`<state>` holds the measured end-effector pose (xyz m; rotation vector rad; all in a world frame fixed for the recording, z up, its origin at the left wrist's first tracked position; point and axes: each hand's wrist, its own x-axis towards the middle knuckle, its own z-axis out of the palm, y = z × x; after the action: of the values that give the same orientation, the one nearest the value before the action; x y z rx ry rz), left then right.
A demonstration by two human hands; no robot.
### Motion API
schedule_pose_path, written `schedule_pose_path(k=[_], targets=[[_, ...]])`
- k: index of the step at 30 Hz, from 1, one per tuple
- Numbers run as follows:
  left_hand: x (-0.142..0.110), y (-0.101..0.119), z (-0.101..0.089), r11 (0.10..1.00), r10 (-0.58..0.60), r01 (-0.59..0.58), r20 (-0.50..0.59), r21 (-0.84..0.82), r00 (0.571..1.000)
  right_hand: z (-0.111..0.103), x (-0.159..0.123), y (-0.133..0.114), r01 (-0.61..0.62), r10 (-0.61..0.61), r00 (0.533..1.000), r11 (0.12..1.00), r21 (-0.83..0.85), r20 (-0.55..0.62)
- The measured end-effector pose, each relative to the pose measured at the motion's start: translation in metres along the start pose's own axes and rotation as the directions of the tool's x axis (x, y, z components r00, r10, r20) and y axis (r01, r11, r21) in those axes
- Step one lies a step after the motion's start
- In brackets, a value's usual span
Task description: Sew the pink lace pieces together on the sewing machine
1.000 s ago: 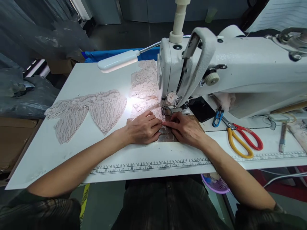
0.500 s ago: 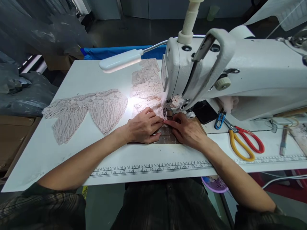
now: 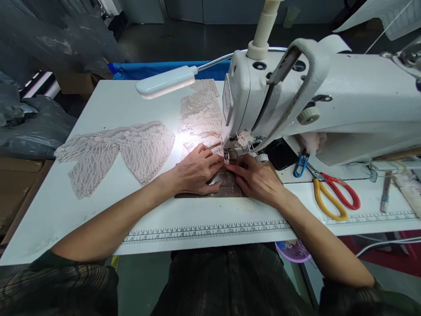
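Note:
A pale pink lace piece [image 3: 200,112] runs along the left side of the sewing machine head [image 3: 241,94], its near end gathered close to the presser foot [image 3: 226,153]. My left hand [image 3: 200,170] lies on that near end, fingers bent together over the lace and thumb stretched apart below. Just right of the foot, my right hand [image 3: 255,177] pinches the lace edge between thumb and forefinger, the two hands' fingertips almost meeting. Beneath both hands is a shiny brown plate [image 3: 226,186]. The needle tip and the pinched edge are too small to make out.
Another lace piece [image 3: 144,149] lies flat at the left. A lamp [image 3: 166,82] hangs over the table. On the right are red-and-yellow scissors [image 3: 332,199], blue thread snips [image 3: 300,164] and a dark phone-like object [image 3: 281,153]. A printed ruler [image 3: 207,230] lines the front edge.
The view has shifted slightly. My left fingers have drawn a little back and up at the lace, with the thumb more spread. My right hand keeps its pinch near the foot.

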<state>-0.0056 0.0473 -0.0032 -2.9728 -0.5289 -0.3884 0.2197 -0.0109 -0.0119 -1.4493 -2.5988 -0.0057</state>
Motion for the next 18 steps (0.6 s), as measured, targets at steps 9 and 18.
schedule_pose_path(k=[9, 18], targets=[[0.004, -0.003, -0.003, 0.998, -0.034, 0.030, 0.077, 0.053, 0.996, -0.010, 0.012, -0.005, -0.074, 0.082, 0.983, 0.996, -0.056, 0.165], [0.005, -0.006, -0.001, 0.997, -0.055, 0.052, 0.068, 0.052, 0.996, -0.005, 0.004, 0.007, -0.094, 0.088, 0.995, 0.972, 0.214, 0.039]])
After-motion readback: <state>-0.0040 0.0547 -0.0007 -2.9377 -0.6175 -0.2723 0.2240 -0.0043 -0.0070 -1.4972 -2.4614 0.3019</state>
